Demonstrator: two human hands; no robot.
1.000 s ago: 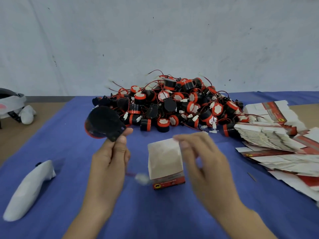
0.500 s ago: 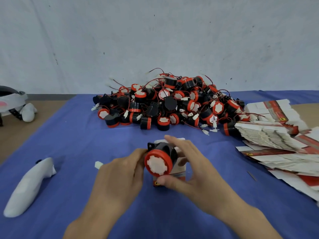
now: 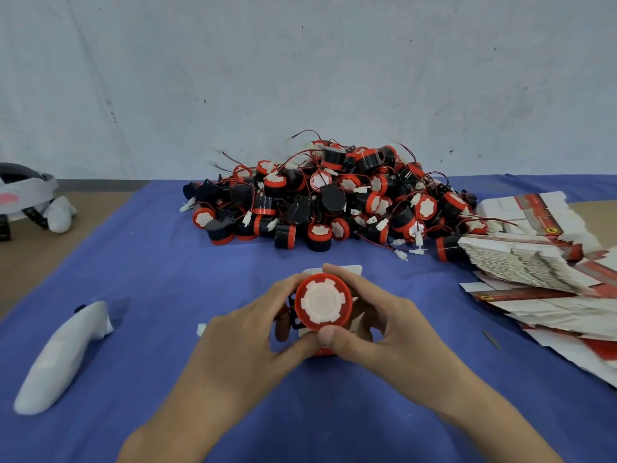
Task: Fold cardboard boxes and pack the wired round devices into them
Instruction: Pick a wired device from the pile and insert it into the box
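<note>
The round black device with the red rim and white toothed cap [image 3: 323, 302] is sitting at the middle of the blue-covered counter [image 3: 160, 262], held between both hands, directly over the small white cardboard box [image 3: 353, 270] standing upright beneath it. Only the box's far top edge and a red strip at its base are showing past the device, so whether the mouth is fully open cannot be told.

The left hand [image 3: 247, 342] is curling its grip round the device's left side, by the black bracket. The right hand [image 3: 384, 332] is closing its grip round the right side, forefinger over the top rim and thumb at the near rim. Both are equally near.

The device's round axis is pointing up toward the camera, white cap uppermost, roughly in line with the box below. The next move likely calls for pushing straight down along that axis.

The thin red wire is trailing left to a small white plug [image 3: 201, 329] lying on the cloth just beside the left hand. It will probably need tucking in, or it could snag on the box edge.
</note>
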